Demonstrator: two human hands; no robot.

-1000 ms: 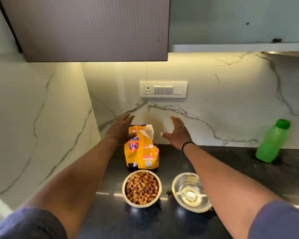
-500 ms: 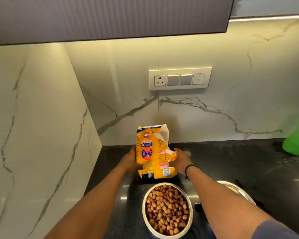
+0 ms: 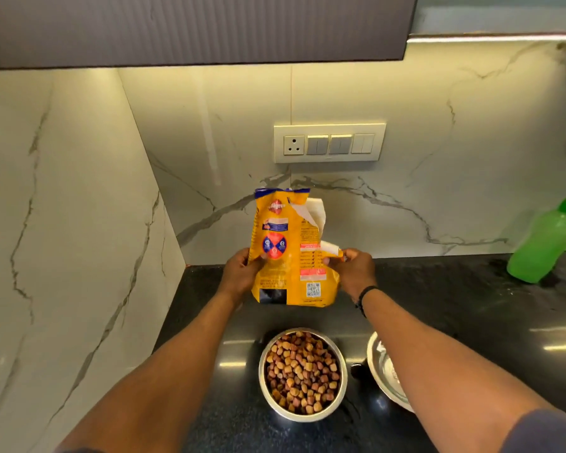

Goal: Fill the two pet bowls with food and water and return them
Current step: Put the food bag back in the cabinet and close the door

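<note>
Two bowls, one bag (image 3: 291, 253) and one bottle (image 3: 546, 245) are here. Both arms reach forward: the left hand (image 3: 241, 276) grips the bag's left edge, the right hand (image 3: 353, 273) pinches its right edge, holding it upright above the dark surface (image 3: 455, 305). The near bowl (image 3: 303, 374) is full of kibble; the second bowl (image 3: 384, 371), just right of it and half hidden by the right forearm, has contents I cannot tell. The green bottle leans at the far right.

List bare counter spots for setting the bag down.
Free: the dark counter between the right hand and green bottle; also the strip behind the bag by the wall. Crowded: near edge, food bowl and steel bowl close together.
</note>
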